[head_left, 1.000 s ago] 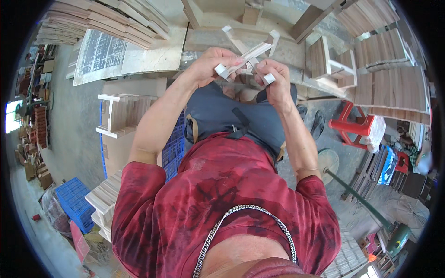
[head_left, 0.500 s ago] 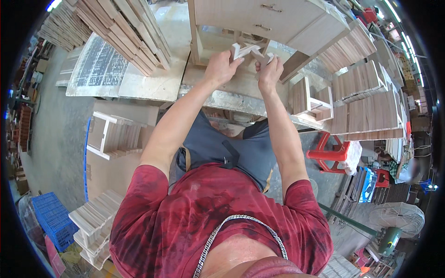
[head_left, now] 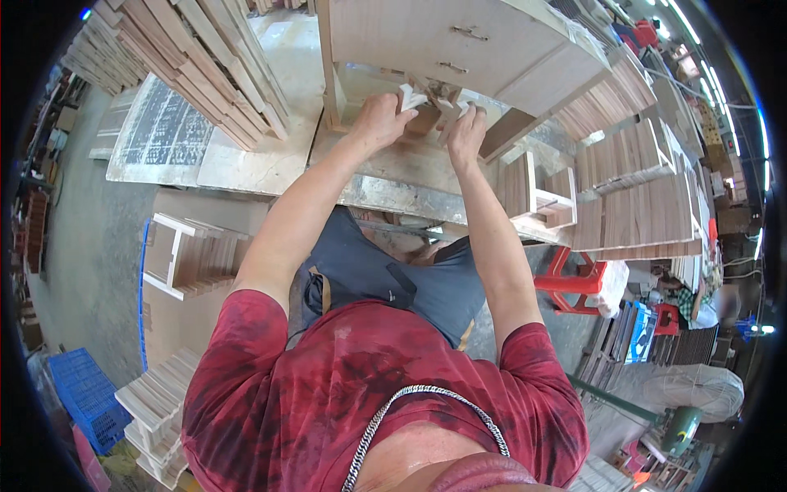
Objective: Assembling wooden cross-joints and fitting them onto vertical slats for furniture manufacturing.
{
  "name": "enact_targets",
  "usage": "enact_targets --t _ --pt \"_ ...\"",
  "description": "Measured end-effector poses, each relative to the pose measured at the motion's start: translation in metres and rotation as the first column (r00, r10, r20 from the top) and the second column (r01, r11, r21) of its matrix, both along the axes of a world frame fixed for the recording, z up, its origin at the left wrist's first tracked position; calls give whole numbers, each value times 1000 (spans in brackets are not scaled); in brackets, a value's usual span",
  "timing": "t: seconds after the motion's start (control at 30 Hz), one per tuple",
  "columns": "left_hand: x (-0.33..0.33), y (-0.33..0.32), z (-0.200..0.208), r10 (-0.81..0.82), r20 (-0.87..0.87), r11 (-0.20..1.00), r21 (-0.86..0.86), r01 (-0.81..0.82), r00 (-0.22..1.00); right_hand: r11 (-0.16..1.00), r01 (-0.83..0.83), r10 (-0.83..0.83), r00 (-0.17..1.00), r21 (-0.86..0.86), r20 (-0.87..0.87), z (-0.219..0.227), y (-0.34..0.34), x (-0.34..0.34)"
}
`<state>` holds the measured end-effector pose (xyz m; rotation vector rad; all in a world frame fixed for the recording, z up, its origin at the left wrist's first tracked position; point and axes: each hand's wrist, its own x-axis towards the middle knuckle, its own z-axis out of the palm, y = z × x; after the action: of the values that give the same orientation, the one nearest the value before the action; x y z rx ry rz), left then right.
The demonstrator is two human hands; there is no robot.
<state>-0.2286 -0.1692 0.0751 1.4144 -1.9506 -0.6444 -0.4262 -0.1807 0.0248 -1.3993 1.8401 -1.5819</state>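
My left hand (head_left: 379, 123) is closed round the end of a pale, angled wooden piece (head_left: 411, 98), at the opening under a light wooden cabinet-like housing (head_left: 508, 49). To its right, my right hand (head_left: 466, 135) also grips pale wood (head_left: 448, 113), fingers wrapped over it. I cannot tell whether both hands hold one joined piece or two separate ones. Between and just beyond the hands, a brownish part (head_left: 438, 90) shows inside the housing; its kind is unclear. Both forearms reach over the front edge of the worktable (head_left: 402, 193).
Tall stacks of wooden strips (head_left: 197, 74) stand left on the table. Rows of wooden panels (head_left: 631, 197) and a small wooden frame (head_left: 545, 193) are at right. Below lie a red stool (head_left: 570, 283), a fan (head_left: 697, 402), a blue crate (head_left: 86, 398) and stacked frames (head_left: 197, 254).
The wood between my hands has shifted and tilted, and the gap beyond it shows more. Both hands remain closed under the housing. The whole view has moved slightly.
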Motion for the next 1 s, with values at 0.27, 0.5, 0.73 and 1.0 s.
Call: enact_targets --t 0.27,0.5,0.73,1.0 --pt "-1 7 2 60 -24 998 27 -59 998 1000 -14 14 1000 -18 -23 -13 -2 1" --pt "19 5 -7 85 -81 995 -37 -88 993 951 -299 305 864 -78 401 2 22 16" --pt "62 84 17 -119 -297 947 254 198 947 841 -539 520 777 52 -355 53 119 -9" --pt "95 116 -16 193 -779 629 565 534 597 596 -769 499 129 231 -857 67 138 -13"
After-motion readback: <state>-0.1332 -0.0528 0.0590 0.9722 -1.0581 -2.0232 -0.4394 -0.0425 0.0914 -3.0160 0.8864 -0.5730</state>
